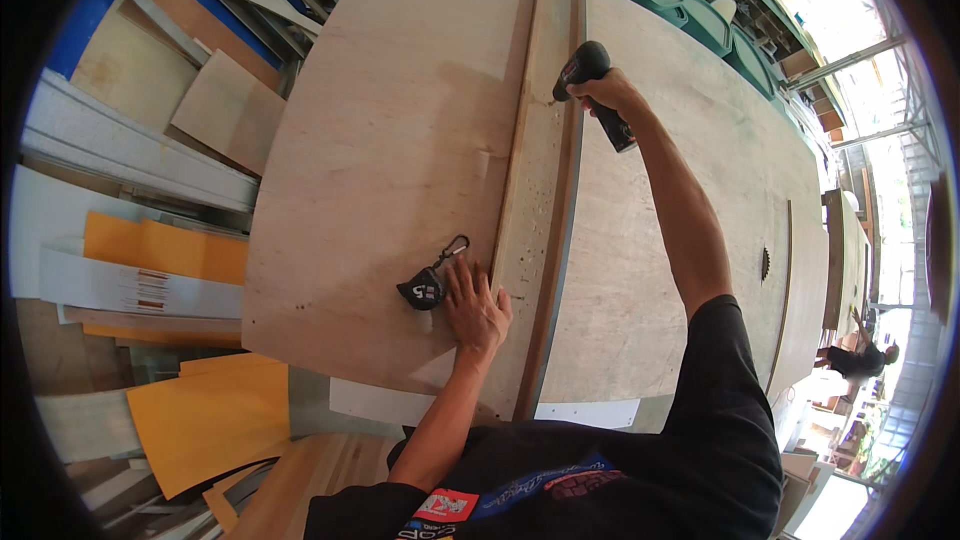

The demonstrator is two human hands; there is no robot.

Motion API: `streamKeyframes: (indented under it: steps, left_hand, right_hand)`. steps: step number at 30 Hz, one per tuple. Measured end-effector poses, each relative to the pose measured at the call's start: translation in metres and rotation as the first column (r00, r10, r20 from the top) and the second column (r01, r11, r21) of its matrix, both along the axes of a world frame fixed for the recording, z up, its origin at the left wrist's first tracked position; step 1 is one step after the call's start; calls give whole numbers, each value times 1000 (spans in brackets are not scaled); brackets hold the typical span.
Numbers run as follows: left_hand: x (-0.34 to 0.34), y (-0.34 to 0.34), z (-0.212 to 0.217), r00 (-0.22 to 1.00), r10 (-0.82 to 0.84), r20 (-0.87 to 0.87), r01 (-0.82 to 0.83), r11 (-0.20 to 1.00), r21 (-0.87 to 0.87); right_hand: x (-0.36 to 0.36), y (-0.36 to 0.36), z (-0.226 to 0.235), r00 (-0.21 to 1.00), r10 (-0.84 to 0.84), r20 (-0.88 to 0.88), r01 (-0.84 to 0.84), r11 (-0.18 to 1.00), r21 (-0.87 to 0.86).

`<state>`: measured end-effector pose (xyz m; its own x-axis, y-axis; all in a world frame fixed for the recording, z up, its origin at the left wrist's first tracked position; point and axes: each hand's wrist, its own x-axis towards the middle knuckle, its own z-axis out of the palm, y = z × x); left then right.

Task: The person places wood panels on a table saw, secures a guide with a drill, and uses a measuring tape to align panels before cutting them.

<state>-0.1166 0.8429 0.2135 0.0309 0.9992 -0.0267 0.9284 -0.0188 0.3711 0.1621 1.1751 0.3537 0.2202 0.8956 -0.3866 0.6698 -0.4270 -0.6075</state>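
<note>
Head view — right hand (612,92) extended, gripping drill (587,60) — left hand (477,318) palm-down.

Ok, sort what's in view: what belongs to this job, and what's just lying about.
Likely in the job:
drill, held in the right hand
plank, under the drill, left hand at its edge
panel, beneath the plank

Apparently just lying about:
black case
toothed disc
orange sheets
green tubs
</note>
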Motion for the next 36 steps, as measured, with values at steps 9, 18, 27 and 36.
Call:
streamKeyframes:
  steps: [9, 18, 27, 36]
  left_hand:
    - [-1, 1, -2, 997, -16, 81, 14, 1000, 27]
    - [0, 0, -3, 997, -33, 71, 30, 999, 46]
    - [1, 0, -2, 996, -42, 73, 39, 998, 40]
    - [0, -3, -1, 997, -38, 66, 34, 998, 57]
  right_hand:
    - [0, 7, -4, 999, -32, 32, 32, 999, -4]
    - [7, 24, -9, 983, 59, 171, -44, 995, -93]
    - [6, 36, -5, 943, 178, 280, -136, 978, -160]
    - [10, 30, -3, 980, 142, 140, -111, 972, -207]
